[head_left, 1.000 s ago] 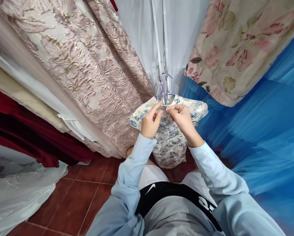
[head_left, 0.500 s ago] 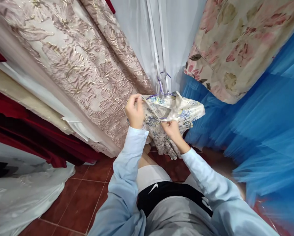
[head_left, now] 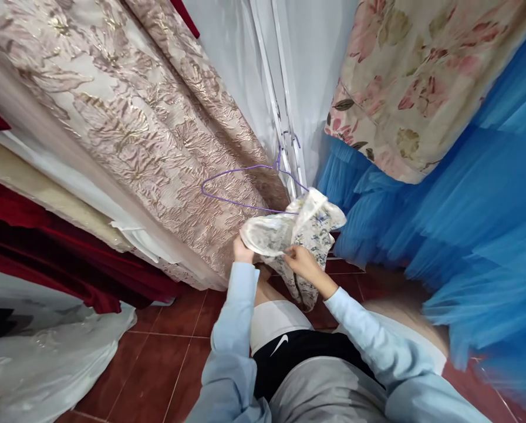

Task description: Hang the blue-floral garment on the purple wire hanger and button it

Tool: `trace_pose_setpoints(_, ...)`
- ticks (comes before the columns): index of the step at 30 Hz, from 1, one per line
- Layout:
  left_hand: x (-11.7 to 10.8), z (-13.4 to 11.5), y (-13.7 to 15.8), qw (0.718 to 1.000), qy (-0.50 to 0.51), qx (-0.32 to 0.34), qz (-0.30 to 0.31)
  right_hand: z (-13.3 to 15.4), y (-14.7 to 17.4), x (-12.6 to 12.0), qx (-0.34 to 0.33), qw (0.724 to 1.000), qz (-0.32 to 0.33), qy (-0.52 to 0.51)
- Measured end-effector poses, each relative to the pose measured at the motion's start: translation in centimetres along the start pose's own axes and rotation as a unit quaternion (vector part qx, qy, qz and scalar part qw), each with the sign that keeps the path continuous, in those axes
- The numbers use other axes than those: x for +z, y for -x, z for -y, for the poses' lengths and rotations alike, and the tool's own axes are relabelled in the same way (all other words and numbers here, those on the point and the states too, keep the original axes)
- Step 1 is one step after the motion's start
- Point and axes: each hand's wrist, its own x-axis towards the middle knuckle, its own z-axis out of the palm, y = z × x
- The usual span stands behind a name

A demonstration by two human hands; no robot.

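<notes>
A white garment with a blue and yellow floral print (head_left: 318,235) hangs partly on a purple wire hanger (head_left: 240,204). The hanger's left arm is bare, while its right end still runs into the cloth. My left hand (head_left: 243,249) grips the garment's left edge, its fingers mostly hidden behind the fabric. With bent fingers my right hand (head_left: 302,262) pinches the front edge of the opening. Between the hands the pale inner side of the garment shows. The hanger's hook is at a white metal rack post (head_left: 285,106).
To the left hangs a pink and gold brocade fabric (head_left: 157,135), with dark red cloth (head_left: 60,235) beyond it. On the right are a floral cloth (head_left: 404,88) and blue tulle (head_left: 474,205). Red tiles (head_left: 170,352) cover the floor.
The garment's left side has come off the hanger, baring the purple wire. Both hands have moved down, with the cloth gathered lower and to the right of the hanger's left arm.
</notes>
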Motion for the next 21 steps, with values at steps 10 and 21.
trace_pose_setpoints(10, 7.8, -6.3, 5.9, 0.950, 0.129, 0.164, 0.233, 2.4, 3.1, -7.0, -0.070, 0.977, 0.133, -0.153)
trace_pose_setpoints(21, 3.4, -2.3, 6.9, 0.934, 0.103, 0.004, 0.342, 2.1, -4.4, -22.0, -0.135, 0.967, -0.183, -0.112)
